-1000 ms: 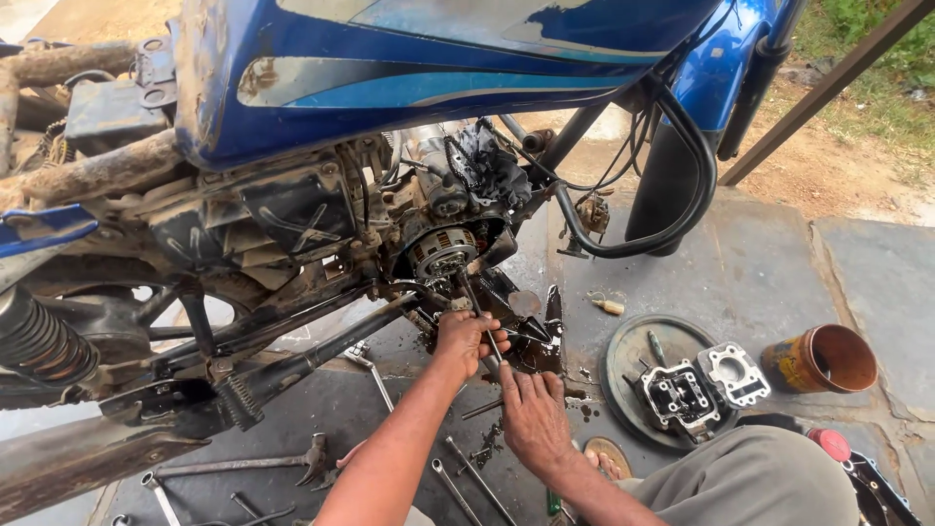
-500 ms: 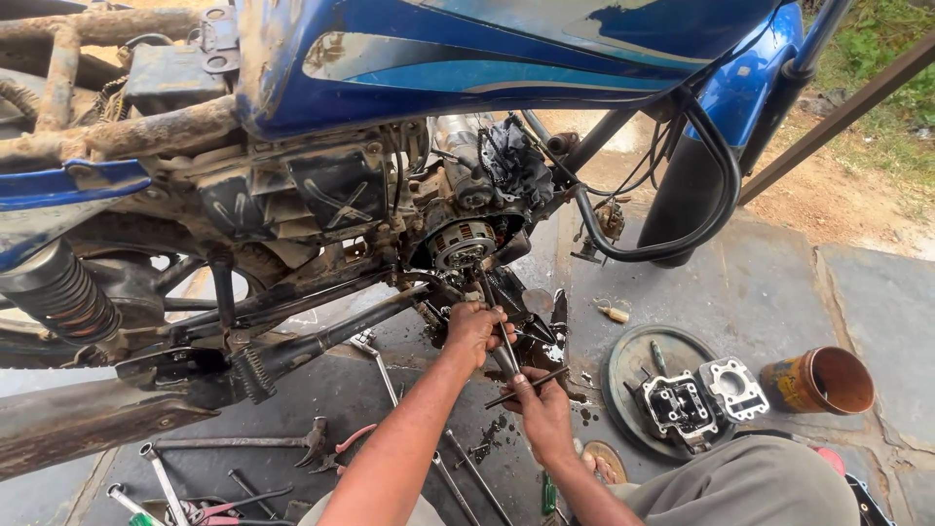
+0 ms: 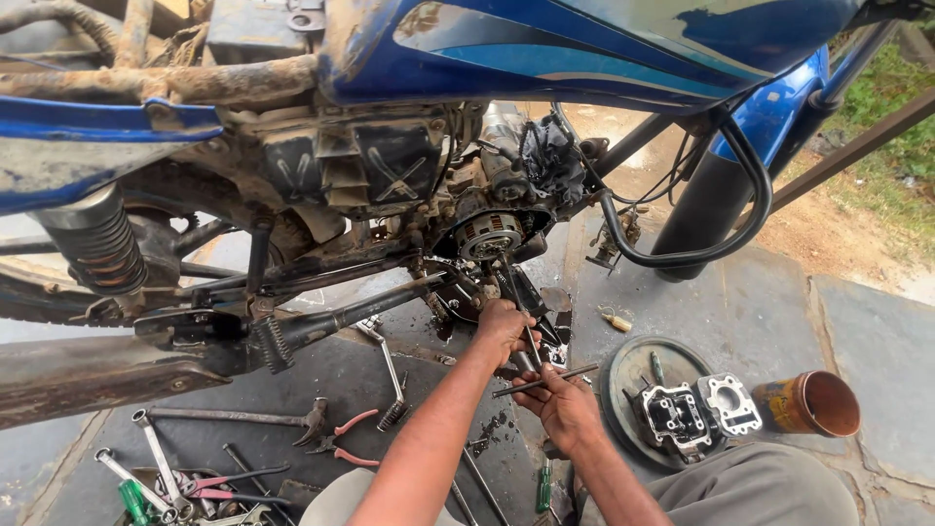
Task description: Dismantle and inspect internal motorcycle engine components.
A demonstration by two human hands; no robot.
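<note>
A blue motorcycle (image 3: 584,49) stands over me with its engine (image 3: 487,234) stripped open and greasy. My left hand (image 3: 504,326) is closed around a long dark tool shaft that runs up to the round engine part. Just below, my right hand (image 3: 563,404) grips a thin metal rod (image 3: 545,381) that lies crosswise under the left hand. Both forearms reach up from the bottom of the view.
A round dark tray (image 3: 623,390) holds a cylinder head (image 3: 696,414) at the right, beside a rusty tin can (image 3: 808,404). Wrenches, a hammer (image 3: 234,419), red-handled pliers (image 3: 341,438) and screwdrivers lie on the dark mat at lower left. The black crash guard (image 3: 701,253) curves at right.
The view has shifted right and closer to the engine. My right hand has taken hold of the thin rod and now holds it crosswise; my left hand stays on the tool shaft.
</note>
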